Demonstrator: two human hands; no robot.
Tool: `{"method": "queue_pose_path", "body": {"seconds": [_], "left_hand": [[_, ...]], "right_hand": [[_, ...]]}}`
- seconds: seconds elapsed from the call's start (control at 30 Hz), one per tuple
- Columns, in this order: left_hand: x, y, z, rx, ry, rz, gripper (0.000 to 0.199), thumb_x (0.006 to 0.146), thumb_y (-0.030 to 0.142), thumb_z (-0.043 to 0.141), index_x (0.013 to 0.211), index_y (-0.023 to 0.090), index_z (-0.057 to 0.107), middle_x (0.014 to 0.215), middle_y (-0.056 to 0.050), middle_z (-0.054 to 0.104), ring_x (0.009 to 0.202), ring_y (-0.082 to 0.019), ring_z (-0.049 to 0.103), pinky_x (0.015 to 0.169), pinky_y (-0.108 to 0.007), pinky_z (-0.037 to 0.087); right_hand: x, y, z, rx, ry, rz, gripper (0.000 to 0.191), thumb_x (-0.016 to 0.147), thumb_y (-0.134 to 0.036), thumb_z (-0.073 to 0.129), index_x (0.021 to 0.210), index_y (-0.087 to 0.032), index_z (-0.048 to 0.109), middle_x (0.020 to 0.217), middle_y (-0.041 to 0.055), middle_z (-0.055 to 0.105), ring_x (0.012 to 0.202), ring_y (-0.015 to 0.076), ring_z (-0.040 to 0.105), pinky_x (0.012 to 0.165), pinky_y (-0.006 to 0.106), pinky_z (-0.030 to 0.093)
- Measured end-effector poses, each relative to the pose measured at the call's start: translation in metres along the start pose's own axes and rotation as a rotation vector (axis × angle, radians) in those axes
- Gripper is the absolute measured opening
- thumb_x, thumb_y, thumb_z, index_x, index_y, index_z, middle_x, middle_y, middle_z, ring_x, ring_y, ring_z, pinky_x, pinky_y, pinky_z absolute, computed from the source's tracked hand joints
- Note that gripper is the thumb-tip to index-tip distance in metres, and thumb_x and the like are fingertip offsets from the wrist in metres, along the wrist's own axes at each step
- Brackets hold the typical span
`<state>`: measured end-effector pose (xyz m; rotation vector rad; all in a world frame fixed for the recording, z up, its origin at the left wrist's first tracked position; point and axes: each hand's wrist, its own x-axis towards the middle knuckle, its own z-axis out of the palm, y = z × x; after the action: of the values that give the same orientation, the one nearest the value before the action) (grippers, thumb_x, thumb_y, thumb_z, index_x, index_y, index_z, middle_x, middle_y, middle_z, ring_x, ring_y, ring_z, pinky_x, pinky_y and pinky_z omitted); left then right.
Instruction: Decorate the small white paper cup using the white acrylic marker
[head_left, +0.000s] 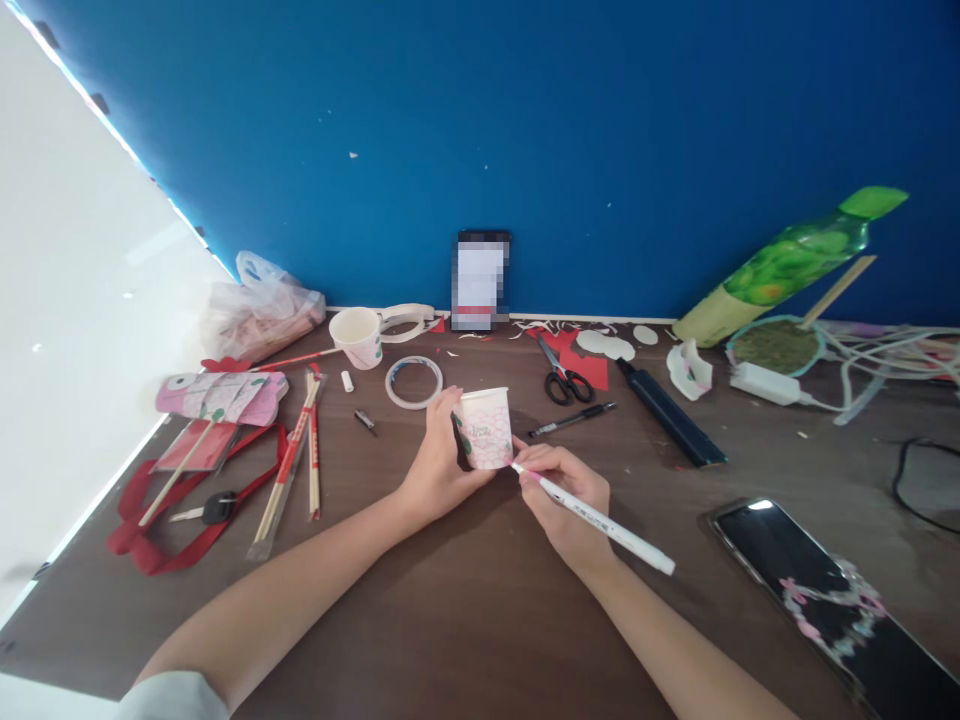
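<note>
A paper cup [487,430] with pink pattern and green print is held in my left hand [439,455], whose fingers wrap round its left side and base. My right hand [566,495] pinches a white marker [607,525]. The marker's pink tip touches or nearly touches the cup's lower right edge; I cannot tell which. Behind the cup, slightly left, lies a roll of tape [415,383]. Black scissors [568,385] and a black pen [572,419] rest beyond my right hand.
A second paper cup [358,338], packaged chopsticks [292,455] and a red ribbon [187,550] are on the left of the brown table [442,620]. An upright phone [481,280] leans on the blue wall. A green bottle [787,260] and a dark phone [817,590] are right.
</note>
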<state>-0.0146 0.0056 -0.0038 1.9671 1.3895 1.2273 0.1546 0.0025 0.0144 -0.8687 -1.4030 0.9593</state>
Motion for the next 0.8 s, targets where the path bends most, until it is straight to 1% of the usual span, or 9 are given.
{"method": "queue_pose_path", "body": {"seconds": [0.2,0.4,0.67,0.8], "left_hand": [[0.0004,0.0005,-0.0004,0.007,0.002,0.01,0.097,0.071,0.028,0.076,0.142,0.024,0.009,0.143,-0.019,0.027,0.14,-0.037,0.029,0.113,-0.055,0.032],[0.0002,-0.0002,0.0004,0.018,0.012,0.021,0.097,0.072,0.028,0.076,0.142,0.024,0.009,0.143,-0.019,0.027,0.14,-0.037,0.029,0.113,-0.055,0.032],[0.0001,0.0,0.0008,0.011,0.006,0.002,0.096,0.071,0.029,0.076,0.141,0.023,0.01,0.143,-0.019,0.028,0.14,-0.037,0.03,0.113,-0.055,0.032],[0.0002,0.0006,0.0007,0.018,0.014,0.007,0.096,0.071,0.03,0.076,0.141,0.023,0.011,0.143,-0.019,0.029,0.14,-0.037,0.03,0.113,-0.054,0.033]], "right_hand": [[0.0016,-0.0007,-0.0001,0.013,0.03,0.026,0.01,0.07,-0.016,0.069,0.065,-0.021,0.061,0.064,-0.0002,0.064,0.065,0.0163,0.066,0.091,0.046,0.057],[0.0003,0.0022,-0.0008,0.024,0.016,0.031,0.01,0.07,-0.015,0.068,0.066,-0.021,0.062,0.064,-0.0008,0.063,0.066,0.0158,0.065,0.094,0.046,0.056],[0.001,0.0004,-0.0013,0.013,0.017,0.042,0.011,0.071,-0.019,0.069,0.064,-0.021,0.061,0.063,0.0,0.062,0.065,0.0168,0.065,0.091,0.046,0.057],[0.001,0.0007,-0.0015,0.019,0.026,0.013,0.011,0.073,-0.02,0.067,0.065,-0.022,0.06,0.063,-0.0002,0.063,0.064,0.0158,0.064,0.089,0.045,0.058]]}}
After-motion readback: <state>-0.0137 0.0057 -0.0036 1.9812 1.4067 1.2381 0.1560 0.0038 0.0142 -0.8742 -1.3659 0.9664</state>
